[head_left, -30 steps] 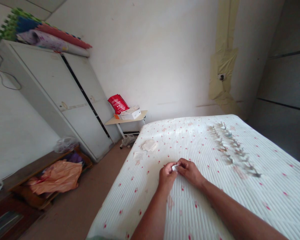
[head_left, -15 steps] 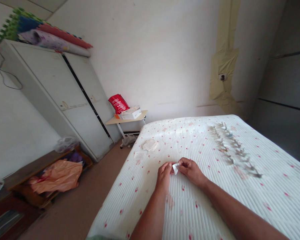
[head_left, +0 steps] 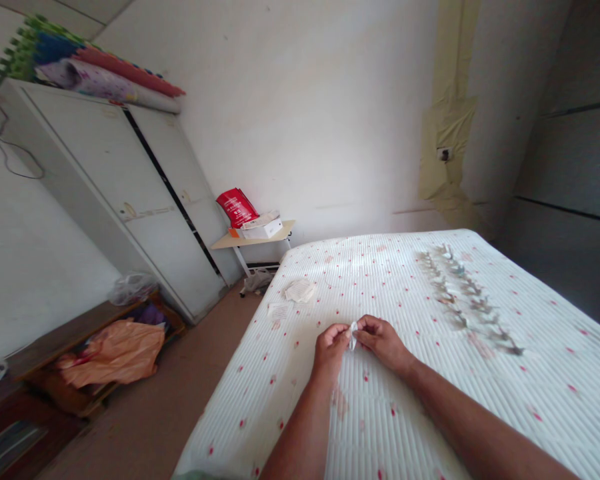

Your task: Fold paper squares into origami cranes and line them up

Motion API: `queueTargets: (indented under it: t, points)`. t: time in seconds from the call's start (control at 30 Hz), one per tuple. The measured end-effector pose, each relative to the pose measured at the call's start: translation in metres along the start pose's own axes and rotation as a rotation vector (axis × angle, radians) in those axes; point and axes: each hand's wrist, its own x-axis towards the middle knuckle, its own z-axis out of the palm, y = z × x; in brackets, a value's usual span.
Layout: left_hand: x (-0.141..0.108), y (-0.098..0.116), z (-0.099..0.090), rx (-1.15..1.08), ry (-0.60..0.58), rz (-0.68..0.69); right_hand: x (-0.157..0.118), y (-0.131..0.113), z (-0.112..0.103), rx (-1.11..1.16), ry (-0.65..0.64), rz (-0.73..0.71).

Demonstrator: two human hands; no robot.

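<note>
A small piece of folded paper (head_left: 353,336) is pinched between my two hands, just above the bed (head_left: 380,427). My left hand (head_left: 331,345) grips it from the left with thumb and fingers closed. From the right, my right hand (head_left: 381,341) pinches the same paper, its fingers curled. The paper looks narrow and whitish; its folds are too small to make out. A loose stack of paper pieces (head_left: 300,291) lies on the bed to the far left of my hands, with a single printed sheet (head_left: 279,311) beside it.
Rows of several small folded paper figures (head_left: 473,293) stand on the right of the bed. Behind the bed's left corner is a small table (head_left: 225,241) with a red bag (head_left: 237,207) and a white box (head_left: 263,230). A grey cabinet (head_left: 115,180) stands at the left.
The paper between my fingers has gone from a wider, open flap to a narrower upright shape. My left fingers have shifted slightly right, closer to the right hand.
</note>
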Motion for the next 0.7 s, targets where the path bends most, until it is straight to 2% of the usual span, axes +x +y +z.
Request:
queueTargets:
  t: [0.4,0.7]
  points:
    - [0.004,-0.007,0.003,0.075,0.06,0.022,0.002,0.013,0.001,-0.151,0.052,-0.051]
    - [0.003,-0.006,0.007,0.038,0.015,0.077,0.001,0.01,-0.001,-0.247,0.068,-0.095]
